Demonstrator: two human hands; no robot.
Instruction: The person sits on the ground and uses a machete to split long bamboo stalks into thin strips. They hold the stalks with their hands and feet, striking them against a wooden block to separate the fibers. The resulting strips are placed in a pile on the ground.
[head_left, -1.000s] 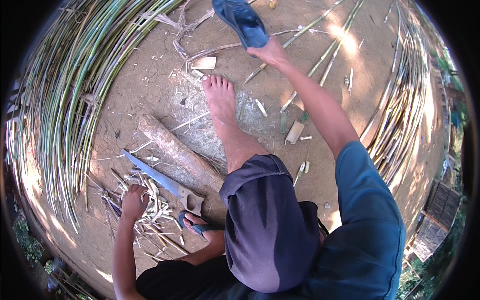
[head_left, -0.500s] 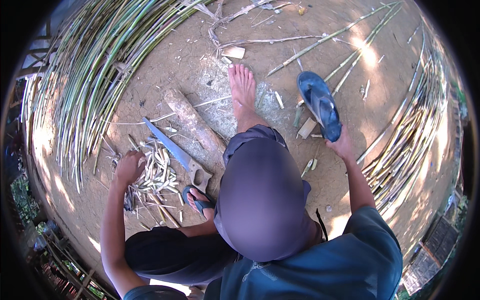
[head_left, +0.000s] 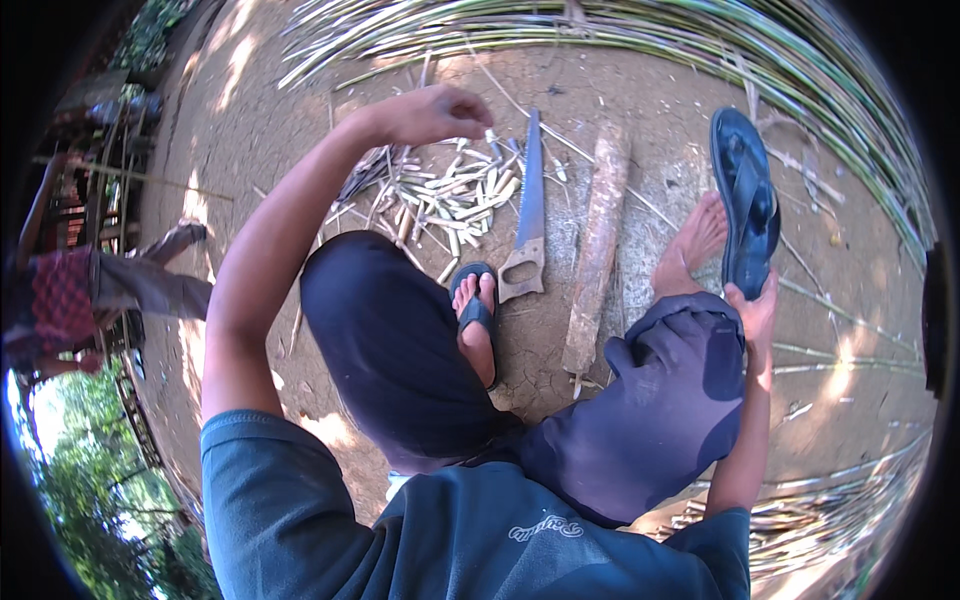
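Observation:
In my right hand (head_left: 757, 305) is a dark blue flip-flop (head_left: 748, 215), gripped at its heel end and raised beside my bare foot (head_left: 697, 235). My left hand (head_left: 440, 112) hangs over a heap of short, pale cut stick pieces (head_left: 455, 195). Its fingers curl inward, and whatever they may hold is hidden. Right of the heap lies a handsaw (head_left: 530, 205) with a blue blade and a wooden handle. My other foot (head_left: 475, 315), wearing a matching flip-flop, stands just below the heap.
A thick log (head_left: 597, 250) lies right of the saw, with sawdust around it. Long green canes (head_left: 640, 25) are spread across the far side. More thin canes (head_left: 800, 520) lie at the near right. Another person (head_left: 100, 285) is at the far left.
My view has swung to the left, bringing the other person into sight. My left hand has lifted off the cut pieces. The flip-flop stays in my right hand.

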